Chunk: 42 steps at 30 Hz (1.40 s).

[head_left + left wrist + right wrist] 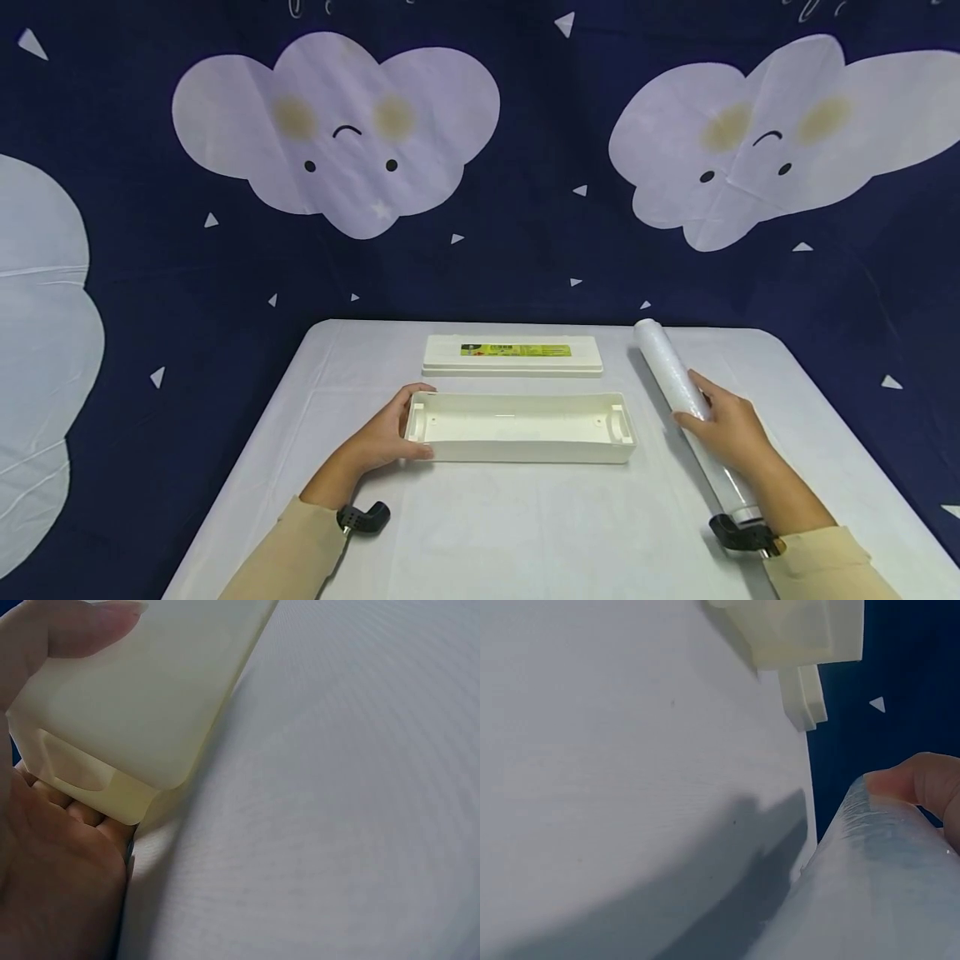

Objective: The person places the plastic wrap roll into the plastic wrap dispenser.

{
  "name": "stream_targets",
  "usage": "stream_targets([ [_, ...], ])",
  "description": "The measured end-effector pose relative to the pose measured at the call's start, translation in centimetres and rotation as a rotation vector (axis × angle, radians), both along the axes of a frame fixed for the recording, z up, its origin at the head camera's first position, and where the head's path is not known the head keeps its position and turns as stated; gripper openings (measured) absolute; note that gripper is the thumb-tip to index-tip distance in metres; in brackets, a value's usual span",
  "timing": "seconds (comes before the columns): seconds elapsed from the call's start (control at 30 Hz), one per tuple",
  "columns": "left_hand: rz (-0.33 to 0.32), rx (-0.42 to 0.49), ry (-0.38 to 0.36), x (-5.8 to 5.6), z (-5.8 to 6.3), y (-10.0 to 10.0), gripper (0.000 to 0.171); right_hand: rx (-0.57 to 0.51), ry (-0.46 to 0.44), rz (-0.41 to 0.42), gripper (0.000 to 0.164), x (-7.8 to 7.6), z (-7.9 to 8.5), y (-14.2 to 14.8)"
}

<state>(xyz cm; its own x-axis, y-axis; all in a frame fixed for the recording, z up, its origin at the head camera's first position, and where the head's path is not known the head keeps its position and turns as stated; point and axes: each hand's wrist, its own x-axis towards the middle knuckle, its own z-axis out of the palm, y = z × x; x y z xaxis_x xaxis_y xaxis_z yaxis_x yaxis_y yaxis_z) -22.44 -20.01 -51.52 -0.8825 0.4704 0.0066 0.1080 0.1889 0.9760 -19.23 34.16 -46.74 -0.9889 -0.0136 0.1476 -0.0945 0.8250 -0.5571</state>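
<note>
A long cream plastic box (525, 452) lies open side up on the table, its inside bare. My left hand (386, 429) grips its left end, the thumb on the front wall and the fingers round the end; the left wrist view shows the thumb on the box wall (150, 697). In my right hand (723, 421) is a roll of plastic wrap (667, 362), slanting from far left to near right. The right wrist view has the thumb against the wrap roll (877, 877), and a shadow falls on the table beside it.
Behind the box lies its cream lid (442, 354) with a green and yellow label. White cloth covers the table (495, 533). A dark blue curtain (540, 275) with clouds hangs along the table's back edge. Each wrist wears a black camera mount (363, 518).
</note>
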Motion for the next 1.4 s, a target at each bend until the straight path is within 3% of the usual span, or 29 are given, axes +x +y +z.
stream_targets([
  [0.2,0.002,0.007,-0.008,0.1,0.1,0.0,0.103,-0.005,-0.024,0.010,0.084,-0.2,0.7,-0.2],
  [1.13,0.003,-0.019,-0.001,0.0,-0.3,0.1,0.102,-0.006,0.087,0.199,0.077,-1.6,3.2,-1.9],
  [1.4,0.006,-0.014,0.001,-0.1,-0.3,0.0,0.102,0.000,0.121,0.269,0.077,-2.6,3.9,-2.9],
])
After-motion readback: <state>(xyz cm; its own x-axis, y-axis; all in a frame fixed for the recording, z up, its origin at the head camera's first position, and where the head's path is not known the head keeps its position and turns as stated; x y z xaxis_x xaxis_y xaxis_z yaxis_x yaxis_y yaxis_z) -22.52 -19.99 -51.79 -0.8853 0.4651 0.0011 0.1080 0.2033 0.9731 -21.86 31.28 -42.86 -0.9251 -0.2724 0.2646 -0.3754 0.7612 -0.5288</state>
